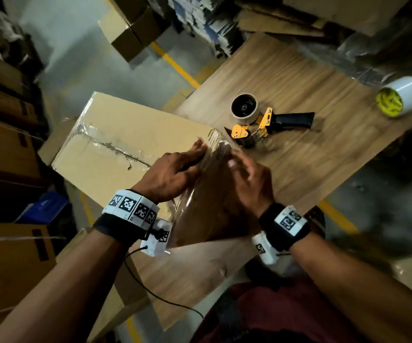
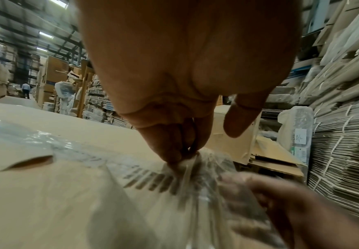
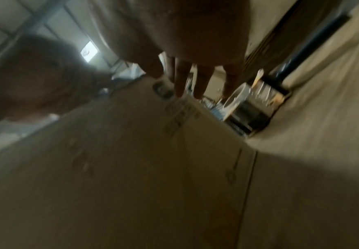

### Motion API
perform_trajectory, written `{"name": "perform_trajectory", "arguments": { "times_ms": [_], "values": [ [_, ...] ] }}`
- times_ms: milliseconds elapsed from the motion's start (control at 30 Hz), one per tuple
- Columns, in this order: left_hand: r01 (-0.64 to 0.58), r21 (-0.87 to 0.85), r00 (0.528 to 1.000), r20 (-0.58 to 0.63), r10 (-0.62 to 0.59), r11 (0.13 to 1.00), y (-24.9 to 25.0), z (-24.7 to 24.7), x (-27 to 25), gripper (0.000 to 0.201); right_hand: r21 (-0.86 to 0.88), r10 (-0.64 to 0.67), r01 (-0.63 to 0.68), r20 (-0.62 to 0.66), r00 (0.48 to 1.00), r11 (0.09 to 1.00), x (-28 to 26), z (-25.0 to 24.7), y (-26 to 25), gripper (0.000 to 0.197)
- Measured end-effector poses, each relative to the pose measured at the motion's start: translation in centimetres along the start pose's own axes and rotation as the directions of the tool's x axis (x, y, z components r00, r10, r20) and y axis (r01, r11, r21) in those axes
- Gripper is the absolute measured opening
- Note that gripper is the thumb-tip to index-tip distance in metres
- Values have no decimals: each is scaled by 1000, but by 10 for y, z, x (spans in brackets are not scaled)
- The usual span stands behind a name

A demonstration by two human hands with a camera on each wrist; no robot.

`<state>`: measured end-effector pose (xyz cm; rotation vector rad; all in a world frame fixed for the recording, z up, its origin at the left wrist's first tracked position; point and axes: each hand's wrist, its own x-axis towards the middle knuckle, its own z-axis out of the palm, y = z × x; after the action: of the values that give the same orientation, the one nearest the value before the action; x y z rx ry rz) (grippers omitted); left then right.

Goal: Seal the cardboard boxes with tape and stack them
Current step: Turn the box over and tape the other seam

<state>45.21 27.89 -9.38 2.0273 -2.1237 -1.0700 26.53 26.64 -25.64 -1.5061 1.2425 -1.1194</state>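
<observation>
The tan cardboard box (image 1: 125, 147), taped with clear tape (image 1: 105, 142), lies on the wooden worktop (image 1: 299, 78). In the left wrist view, straight fingers (image 2: 170, 144) press the tape at the edge. The right wrist view is blurred; fingers (image 3: 202, 79) are extended, holding nothing.

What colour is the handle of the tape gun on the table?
Black, on the tape gun with yellow parts. The head view shows it best.

Your bare forearms each wear a black wristband (image 1: 115, 231) ringed with white tiles printed with black square codes; a white camera block (image 1: 156, 240) (thin black cable trailing) hangs beneath; maroon clothing (image 1: 274, 315) below.
</observation>
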Motion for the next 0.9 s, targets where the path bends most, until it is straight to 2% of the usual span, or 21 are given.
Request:
{"name": "perform_trajectory", "arguments": {
  "times_ms": [33, 100, 167, 200, 267, 300, 367, 500, 567, 667, 700, 800, 833, 900],
  "values": [
    [-12, 7, 1000, -1, 12, 1000, -1, 0, 1, 74, 82, 64, -60, -48, 997, 995, 13, -11, -9, 46],
    [-46, 28, 999, -4, 47, 999, -6, 0, 2, 69, 228, 125, -114, -36, 992, 967, 43, -20, -20, 50],
    [-73, 41, 997, -9, 74, 996, -10, 1, 3, 66, 260, 97, -118, 95, 991, 958, 67, -20, -24, 56],
    [-85, 43, 996, -12, 86, 995, -12, 2, 4, 65, 252, 81, -119, 158, 984, 960, 77, -16, -20, 52],
    [-105, 52, 994, -20, 106, 993, -15, 3, 4, 63, 297, 31, -102, 232, 972, 949, 90, -8, -6, 26],
    [-112, 58, 993, -27, 114, 992, -16, 4, 4, 62, 346, -6, -85, 254, 967, 934, 94, -7, 0, 19],
    [-117, 60, 992, -38, 119, 991, -16, 6, 3, 61, 409, -70, -50, 273, 960, 911, 100, -5, 11, 20],
    [-116, 35, 992, -37, 117, 993, -18, 7, 4, 60, 319, -86, -21, 320, 943, 948, 109, -5, 15, 22],
    [-105, 38, 994, -39, 107, 994, -16, 7, 4, 61, 249, -142, 61, 320, 937, 967, 109, -5, 15, 25],
    [-66, 77, 997, -44, 69, 995, -10, 9, 2, 64, 176, -245, 191, 366, 898, 966, 113, -9, 17, 36],
    [-59, 87, 996, -55, 64, 994, -8, 11, 1, 64, 141, -250, 210, 407, 879, 967, 115, -13, 17, 47],
    [-26, -31, 983, -184, 20, 999, 2, 19, -12, 51, -19, -189, 238, 547, 816, 971, 118, -28, 20, 100],
    [-23, -114, 961, -276, -9, 993, 4, 20, -22, 47, -64, -189, 272, 568, 801, 960, 115, -31, 19, 114],
    [-78, -263, 863, -501, -67, 962, 2, 25, -46, 39, -85, -295, 392, 519, 802, 916, 107, -30, 10, 123]
  ]
}}
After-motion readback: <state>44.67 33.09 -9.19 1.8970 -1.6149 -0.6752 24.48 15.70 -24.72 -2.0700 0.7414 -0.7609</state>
